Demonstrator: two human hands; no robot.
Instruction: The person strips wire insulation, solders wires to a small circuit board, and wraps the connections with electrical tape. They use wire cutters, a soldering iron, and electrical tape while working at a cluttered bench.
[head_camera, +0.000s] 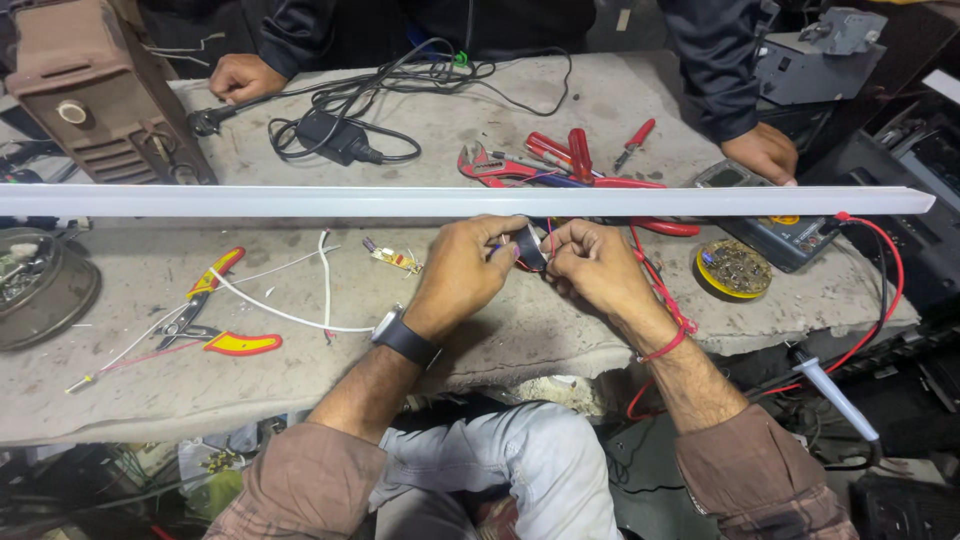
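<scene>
My left hand (462, 270) and my right hand (600, 268) meet just below a long white tube light (300, 200) that lies across the bench. Between their fingertips they pinch a small black roll of tape (529, 247) together with thin red and blue wires (551, 236). A red wire (888, 290) runs from the tube's right end and loops down over the bench edge. My left wrist wears a dark watch, my right wrist a red thread.
Red-and-yellow pliers (215, 315), white wires (290, 315) and a small circuit board (395, 260) lie at left. Behind the tube are red-handled tools (560, 160), a black adapter (325, 135), a multimeter (780, 235) and a round LED board (733, 268). Another person's hands (765, 152) rest at the far edge.
</scene>
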